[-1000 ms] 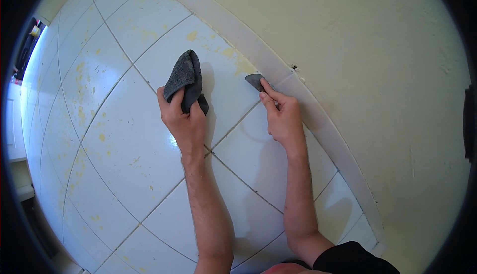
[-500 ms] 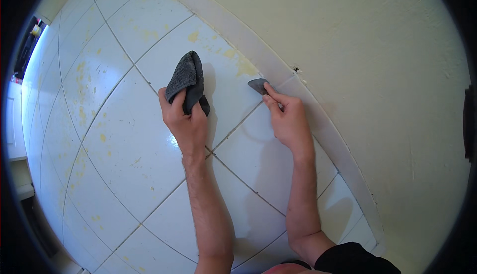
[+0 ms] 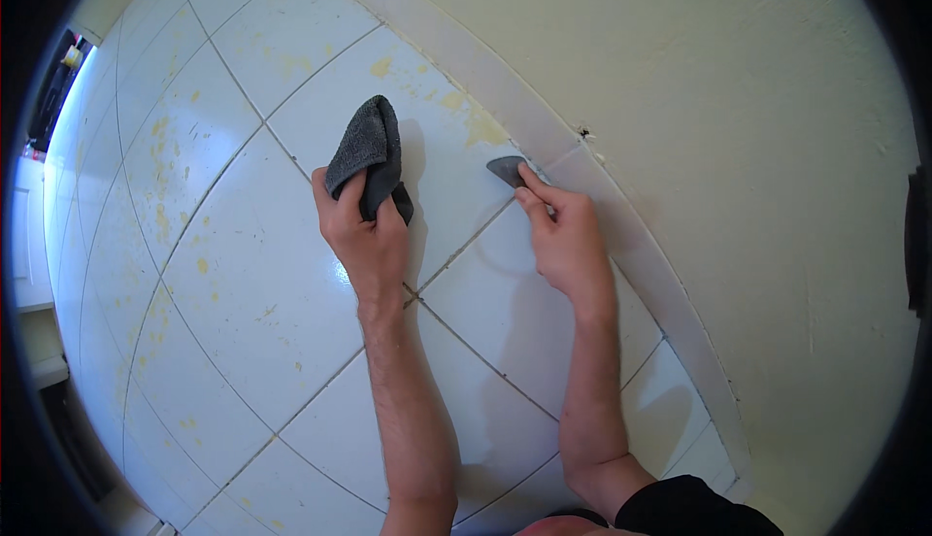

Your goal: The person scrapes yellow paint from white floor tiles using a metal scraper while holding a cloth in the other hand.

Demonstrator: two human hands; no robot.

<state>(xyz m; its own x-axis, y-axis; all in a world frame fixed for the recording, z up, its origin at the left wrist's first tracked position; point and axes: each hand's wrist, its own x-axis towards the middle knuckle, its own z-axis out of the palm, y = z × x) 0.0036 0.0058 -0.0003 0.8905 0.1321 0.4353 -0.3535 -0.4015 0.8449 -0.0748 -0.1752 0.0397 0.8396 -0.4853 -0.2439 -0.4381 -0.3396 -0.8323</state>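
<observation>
Head cam: our L hand (image 3: 364, 240), approx 10-11 o'clock in view, is curled snugly round a bunched dark grey cloth (image 3: 363, 148). Our R hand (image 3: 563, 240), ~3 o'clock, has fingers pinched on a grey scraper (image 3: 506, 170), blade abt 1 o'clock; can't tell if its edge touches the white tiled floor (image 3: 233, 318). Yellow patch (image 3: 483, 130) just beside it at 11, baseboard (image 3: 544, 138) near at 2.
</observation>
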